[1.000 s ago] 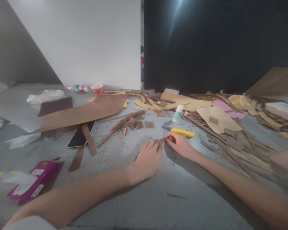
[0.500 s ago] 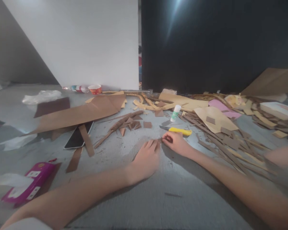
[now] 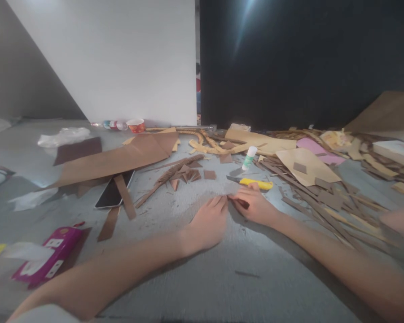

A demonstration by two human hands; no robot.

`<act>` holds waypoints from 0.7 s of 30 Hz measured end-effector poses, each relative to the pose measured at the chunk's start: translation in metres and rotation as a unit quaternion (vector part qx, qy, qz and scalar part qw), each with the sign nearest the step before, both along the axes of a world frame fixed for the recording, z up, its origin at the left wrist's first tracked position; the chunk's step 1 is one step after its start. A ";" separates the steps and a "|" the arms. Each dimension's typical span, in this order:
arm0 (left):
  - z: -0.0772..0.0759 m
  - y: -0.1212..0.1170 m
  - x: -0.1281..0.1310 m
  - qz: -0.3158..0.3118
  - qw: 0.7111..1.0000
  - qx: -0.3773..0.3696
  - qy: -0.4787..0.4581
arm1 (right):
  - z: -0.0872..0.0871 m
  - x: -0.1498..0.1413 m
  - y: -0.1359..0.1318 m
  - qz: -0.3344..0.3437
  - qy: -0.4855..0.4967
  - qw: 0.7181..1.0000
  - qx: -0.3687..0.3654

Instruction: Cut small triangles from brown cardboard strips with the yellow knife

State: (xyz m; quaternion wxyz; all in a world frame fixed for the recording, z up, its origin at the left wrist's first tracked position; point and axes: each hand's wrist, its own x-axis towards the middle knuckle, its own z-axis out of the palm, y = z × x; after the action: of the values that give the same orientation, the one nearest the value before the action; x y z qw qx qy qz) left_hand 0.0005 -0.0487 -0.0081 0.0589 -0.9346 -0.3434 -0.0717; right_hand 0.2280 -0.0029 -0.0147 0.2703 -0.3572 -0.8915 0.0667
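Observation:
My left hand (image 3: 209, 223) rests low over the grey surface with its fingers curled and pressed together. Facing it, my right hand (image 3: 255, 204) pinches with thumb and forefinger. Between the fingertips of both hands sits a small brown paper piece (image 3: 228, 197), mostly covered by the fingers. Just beyond my right hand lies a yellow utility knife (image 3: 256, 184), its blade pointing left. A glue stick (image 3: 249, 158) with a white cap stands behind the knife. Left of it are a small brown paper square (image 3: 209, 175) and a brown strip bearing folded paper pieces (image 3: 175, 172).
At left are a phone (image 3: 109, 194) under brown strips, a large brown sheet (image 3: 117, 156) and a purple tissue pack (image 3: 50, 255). Paper strips (image 3: 309, 204) pile up at right, near another person's blurred arm (image 3: 399, 222). Boards and a paper cup (image 3: 136, 125) stand behind.
My right hand has turned slightly and its fingers have shifted around the small paper piece. My left hand stays nearly still. The whole view swayed slightly and came back.

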 end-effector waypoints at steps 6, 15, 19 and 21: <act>0.002 0.003 -0.001 -0.012 1.000 0.012 0.010 | 0.000 0.002 0.003 -0.019 0.013 0.999 -0.039; 0.007 0.003 -0.002 0.005 1.000 -0.017 -0.018 | -0.001 0.008 0.011 0.041 0.003 0.999 0.022; 0.006 0.007 -0.003 -0.002 1.000 -0.018 -0.023 | 0.010 0.013 0.012 0.075 -0.059 0.994 0.055; 0.004 0.008 -0.003 -0.010 1.000 -0.013 -0.019 | 0.013 0.015 0.013 0.087 -0.070 0.992 0.062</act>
State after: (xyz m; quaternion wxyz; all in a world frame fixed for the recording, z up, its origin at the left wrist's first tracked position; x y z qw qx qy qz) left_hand -0.0022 -0.0409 -0.0038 0.0396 -0.9370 -0.3363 -0.0859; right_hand 0.2425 0.0101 -0.0015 0.2218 -0.2644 -0.9385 0.0098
